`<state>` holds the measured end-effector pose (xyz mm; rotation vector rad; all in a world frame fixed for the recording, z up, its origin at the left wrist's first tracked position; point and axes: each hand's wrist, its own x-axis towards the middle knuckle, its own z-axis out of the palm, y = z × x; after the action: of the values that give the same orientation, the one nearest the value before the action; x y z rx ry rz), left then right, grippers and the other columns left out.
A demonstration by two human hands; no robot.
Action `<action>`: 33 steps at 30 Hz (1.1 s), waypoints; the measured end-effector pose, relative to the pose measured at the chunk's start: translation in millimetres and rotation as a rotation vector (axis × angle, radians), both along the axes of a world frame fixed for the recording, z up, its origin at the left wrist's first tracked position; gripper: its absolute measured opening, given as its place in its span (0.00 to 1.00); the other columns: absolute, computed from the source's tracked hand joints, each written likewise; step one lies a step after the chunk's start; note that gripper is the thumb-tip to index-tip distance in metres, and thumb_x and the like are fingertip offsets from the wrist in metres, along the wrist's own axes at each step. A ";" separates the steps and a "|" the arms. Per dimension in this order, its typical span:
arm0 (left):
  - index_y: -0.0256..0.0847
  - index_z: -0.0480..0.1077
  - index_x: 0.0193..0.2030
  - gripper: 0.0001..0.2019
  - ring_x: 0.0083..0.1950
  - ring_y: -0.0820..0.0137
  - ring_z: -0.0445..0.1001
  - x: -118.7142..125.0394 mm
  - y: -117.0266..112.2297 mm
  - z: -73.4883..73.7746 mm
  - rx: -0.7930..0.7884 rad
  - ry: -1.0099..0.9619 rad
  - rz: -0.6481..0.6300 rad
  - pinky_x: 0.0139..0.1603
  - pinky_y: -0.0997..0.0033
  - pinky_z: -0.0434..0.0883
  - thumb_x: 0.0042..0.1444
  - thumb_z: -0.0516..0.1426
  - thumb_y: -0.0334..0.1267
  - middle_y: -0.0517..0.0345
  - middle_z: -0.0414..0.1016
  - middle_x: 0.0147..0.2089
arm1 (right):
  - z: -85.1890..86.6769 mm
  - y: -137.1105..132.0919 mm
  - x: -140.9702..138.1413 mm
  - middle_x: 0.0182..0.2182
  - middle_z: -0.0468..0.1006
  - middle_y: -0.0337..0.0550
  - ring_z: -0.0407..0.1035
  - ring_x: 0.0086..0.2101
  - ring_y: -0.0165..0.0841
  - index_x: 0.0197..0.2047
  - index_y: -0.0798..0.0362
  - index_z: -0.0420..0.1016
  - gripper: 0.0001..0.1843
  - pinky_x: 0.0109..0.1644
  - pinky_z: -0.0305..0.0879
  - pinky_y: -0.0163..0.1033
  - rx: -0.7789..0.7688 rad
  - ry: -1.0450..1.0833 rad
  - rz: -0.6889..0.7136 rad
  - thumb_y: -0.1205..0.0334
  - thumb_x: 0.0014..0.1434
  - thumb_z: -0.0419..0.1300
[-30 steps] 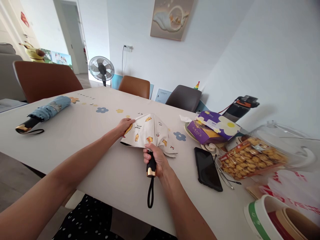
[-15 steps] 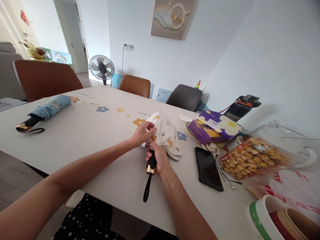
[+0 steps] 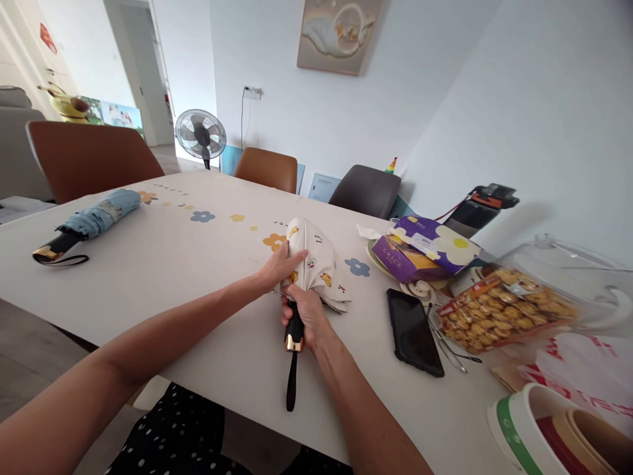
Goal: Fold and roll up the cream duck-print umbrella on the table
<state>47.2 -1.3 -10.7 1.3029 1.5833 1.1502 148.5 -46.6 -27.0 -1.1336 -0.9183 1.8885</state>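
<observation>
A cream folding umbrella (image 3: 316, 257) printed with small yellow ducks lies on the white table (image 3: 163, 264) in front of me. My right hand (image 3: 305, 316) is closed round its black handle, whose gold end and black wrist strap (image 3: 291, 386) hang toward the table's near edge. My left hand (image 3: 283, 265) wraps over the gathered canopy just above the handle, fingers curled on the cloth. The canopy is bunched in loose folds.
A folded blue umbrella (image 3: 93, 221) lies at the far left. A black phone (image 3: 414, 332), purple box (image 3: 420, 247), cookie pack (image 3: 499, 313), clear jar (image 3: 573, 284) and bowls (image 3: 558, 422) crowd the right. Chairs (image 3: 86, 158) stand behind the table.
My left hand came in from the canopy's left edge to the middle and gathered the spread cloth into a tighter bundle round the shaft. The right hand stayed on the handle.
</observation>
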 end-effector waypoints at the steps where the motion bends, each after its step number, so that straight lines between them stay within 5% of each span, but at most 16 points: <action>1: 0.42 0.63 0.40 0.19 0.41 0.65 0.71 -1.4 1.3 -0.8 -0.003 -0.071 -0.005 0.36 0.69 0.68 0.49 0.55 0.54 0.52 0.72 0.41 | 0.1 -0.7 -0.2 0.17 0.62 0.32 0.53 0.13 0.21 0.23 0.56 0.63 0.06 0.12 0.55 0.30 -0.001 -0.001 0.011 0.65 0.43 0.58; 7: 0.37 0.69 0.35 0.18 0.35 0.62 0.75 -11.5 7.6 2.3 -0.059 -0.574 -0.082 0.35 0.64 0.73 0.43 0.61 0.48 0.47 0.76 0.34 | 2.2 -6.6 -1.4 0.16 0.62 0.31 0.52 0.12 0.21 0.23 0.55 0.62 0.08 0.12 0.54 0.30 0.011 0.014 0.122 0.63 0.43 0.58; 12: 0.33 0.70 0.37 0.18 0.33 0.60 0.75 -21.1 12.6 6.2 -0.115 -0.783 0.011 0.34 0.62 0.74 0.38 0.64 0.39 0.46 0.76 0.32 | 0.2 -9.0 -1.9 0.16 0.63 0.31 0.52 0.12 0.21 0.22 0.55 0.62 0.08 0.12 0.54 0.30 0.035 0.023 0.203 0.63 0.43 0.59; 21: 0.32 0.69 0.35 0.16 0.30 0.62 0.74 -21.1 13.2 6.3 -0.065 -0.781 0.138 0.31 0.61 0.75 0.37 0.64 0.34 0.49 0.75 0.27 | -1.3 -10.6 -3.1 0.25 0.73 0.40 0.57 0.14 0.23 0.30 0.57 0.66 0.12 0.14 0.57 0.32 0.026 0.031 0.240 0.59 0.44 0.62; 28: 0.33 0.69 0.38 0.18 0.32 0.61 0.75 -22.0 9.0 13.0 -0.012 -0.784 0.094 0.32 0.62 0.75 0.37 0.64 0.35 0.48 0.76 0.30 | 3.0 -12.5 -1.1 0.18 0.68 0.35 0.60 0.16 0.26 0.36 0.57 0.70 0.16 0.16 0.59 0.32 -0.023 0.049 0.270 0.58 0.44 0.63; 33: 0.33 0.70 0.38 0.18 0.33 0.60 0.75 -22.3 10.0 12.1 -0.035 -0.809 0.086 0.33 0.62 0.75 0.38 0.64 0.35 0.47 0.76 0.31 | 5.4 -13.2 -3.0 0.28 0.74 0.41 0.62 0.17 0.25 0.36 0.57 0.70 0.16 0.14 0.57 0.32 -0.012 0.046 0.227 0.59 0.43 0.64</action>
<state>24.9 8.7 1.3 0.6047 1.0447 1.4481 145.5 -59.8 -21.5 -1.0241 -1.0476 2.0955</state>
